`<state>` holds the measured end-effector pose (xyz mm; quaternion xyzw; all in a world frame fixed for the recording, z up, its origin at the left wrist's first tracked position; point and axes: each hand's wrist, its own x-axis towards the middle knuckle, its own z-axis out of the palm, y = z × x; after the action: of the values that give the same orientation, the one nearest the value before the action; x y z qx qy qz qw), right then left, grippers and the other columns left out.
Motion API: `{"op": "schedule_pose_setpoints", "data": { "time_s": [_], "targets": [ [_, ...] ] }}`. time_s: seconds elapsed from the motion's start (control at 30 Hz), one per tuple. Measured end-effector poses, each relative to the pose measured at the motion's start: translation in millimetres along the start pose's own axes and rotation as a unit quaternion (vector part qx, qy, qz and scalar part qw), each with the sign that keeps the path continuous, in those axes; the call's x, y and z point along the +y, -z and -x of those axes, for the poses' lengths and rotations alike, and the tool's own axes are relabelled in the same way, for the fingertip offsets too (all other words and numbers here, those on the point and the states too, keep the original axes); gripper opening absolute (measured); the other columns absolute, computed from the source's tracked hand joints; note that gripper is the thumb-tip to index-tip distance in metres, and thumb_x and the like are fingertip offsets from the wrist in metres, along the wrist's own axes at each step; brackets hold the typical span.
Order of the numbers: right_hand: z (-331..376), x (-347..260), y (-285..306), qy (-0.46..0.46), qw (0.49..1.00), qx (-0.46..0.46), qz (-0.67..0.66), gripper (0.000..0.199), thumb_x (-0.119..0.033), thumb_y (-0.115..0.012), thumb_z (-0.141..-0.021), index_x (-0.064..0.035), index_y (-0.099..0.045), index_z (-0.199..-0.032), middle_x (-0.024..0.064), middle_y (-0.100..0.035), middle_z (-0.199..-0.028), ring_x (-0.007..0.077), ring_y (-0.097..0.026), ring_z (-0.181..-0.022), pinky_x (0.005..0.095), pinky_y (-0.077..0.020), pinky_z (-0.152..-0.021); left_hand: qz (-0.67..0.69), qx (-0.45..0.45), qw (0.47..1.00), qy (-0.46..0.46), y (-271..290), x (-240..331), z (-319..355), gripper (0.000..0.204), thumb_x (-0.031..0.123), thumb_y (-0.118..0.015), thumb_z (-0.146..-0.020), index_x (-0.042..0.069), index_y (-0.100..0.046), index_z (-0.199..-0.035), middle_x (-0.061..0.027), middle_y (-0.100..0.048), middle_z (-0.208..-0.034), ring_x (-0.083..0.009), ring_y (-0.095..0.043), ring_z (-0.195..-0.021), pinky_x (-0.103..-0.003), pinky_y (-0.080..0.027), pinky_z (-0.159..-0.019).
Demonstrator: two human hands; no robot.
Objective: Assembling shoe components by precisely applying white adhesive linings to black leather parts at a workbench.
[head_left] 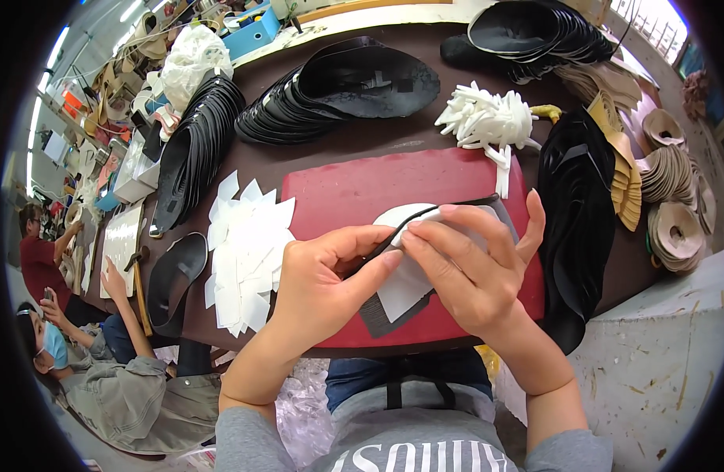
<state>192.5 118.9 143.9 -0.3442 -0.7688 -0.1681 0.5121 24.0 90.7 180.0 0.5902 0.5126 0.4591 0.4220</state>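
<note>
Over a red cutting board (346, 189), both hands hold a black shoe upper (480, 201) by its edge. White lining (405, 295) lies along the inside of the upper, and a dark grey part shows beneath it. My left hand (323, 275) pinches the edge between thumb and fingers. Close beside it, my right hand (468, 271) presses thumb and fingertips on the white piece at the same edge, its little finger raised. Fingers hide part of the upper. Left of the board lies a pile of white cut pieces (248, 259).
Nested black uppers (330, 94) stand across the back of the brown table, with another stack (197, 149) at left. White strips (484, 118) lie behind the board; a black pile (574, 220) sits at right. A hammer (139, 295) lies near two people at left.
</note>
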Motion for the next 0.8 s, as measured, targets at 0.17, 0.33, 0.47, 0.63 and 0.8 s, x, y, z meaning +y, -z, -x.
{"op": "schedule_pose_setpoints", "data": {
  "time_s": [0.17, 0.33, 0.47, 0.63, 0.8],
  "targets": [
    [0, 2, -2, -0.011, 0.999, 0.002, -0.032, 0.011, -0.008, -0.07, -0.072, -0.0123, -0.071, -0.082, -0.0034, -0.069, -0.087, 0.0128, -0.06, -0.088, 0.0571, -0.0149, -0.112, 0.034, -0.015, 0.999, -0.006, -2, -1, 2, 0.028, -0.006, -0.066, -0.078, -0.008, -0.065, -0.106, -0.0124, -0.07, -0.089, -0.0091, -0.062, -0.071, -0.015, -0.049, -0.063],
    [0, 0, -4, -0.011, 0.999, 0.006, -0.031, 0.011, -0.008, -0.071, -0.072, -0.0127, -0.072, -0.082, -0.002, -0.069, -0.089, 0.0125, -0.06, -0.087, 0.0562, -0.0154, -0.112, 0.023, -0.024, 0.999, -0.021, 0, -1, 2, 0.027, -0.006, -0.065, -0.079, -0.008, -0.065, -0.106, -0.012, -0.07, -0.089, -0.0094, -0.062, -0.073, -0.015, -0.049, -0.063],
    [-8, 2, 5, -0.036, 0.998, -0.011, -0.048, 0.015, -0.009, -0.073, -0.072, -0.0124, -0.072, -0.086, -0.0013, -0.07, -0.09, 0.013, -0.059, -0.088, 0.0535, -0.0169, -0.113, -0.007, 0.004, 1.0, -0.019, 1, -3, 0, 0.023, -0.003, -0.065, -0.081, -0.007, -0.066, -0.104, -0.0101, -0.071, -0.087, -0.0088, -0.061, -0.069, -0.016, -0.047, -0.06],
    [-14, 16, 22, -0.137, 0.982, -0.076, -0.104, 0.019, -0.011, -0.075, -0.072, -0.0105, -0.072, -0.091, -0.0002, -0.069, -0.089, 0.0145, -0.058, -0.088, 0.0499, -0.0192, -0.113, 0.006, 0.019, 1.0, -0.014, 3, 0, 1, 0.019, 0.002, -0.063, -0.083, -0.005, -0.068, -0.101, -0.0081, -0.071, -0.084, -0.0079, -0.059, -0.065, -0.017, -0.045, -0.056],
    [-19, 22, 27, -0.192, 0.969, -0.103, -0.115, 0.02, -0.011, -0.075, -0.073, -0.0083, -0.071, -0.092, 0.0005, -0.068, -0.087, 0.016, -0.058, -0.085, 0.0482, -0.021, -0.112, 0.079, -0.024, 0.997, 0.004, 0, 14, -6, 0.019, 0.002, -0.06, -0.084, -0.004, -0.068, -0.1, -0.0088, -0.07, -0.084, -0.0099, -0.058, -0.065, -0.019, -0.044, -0.056]
  ]
}}
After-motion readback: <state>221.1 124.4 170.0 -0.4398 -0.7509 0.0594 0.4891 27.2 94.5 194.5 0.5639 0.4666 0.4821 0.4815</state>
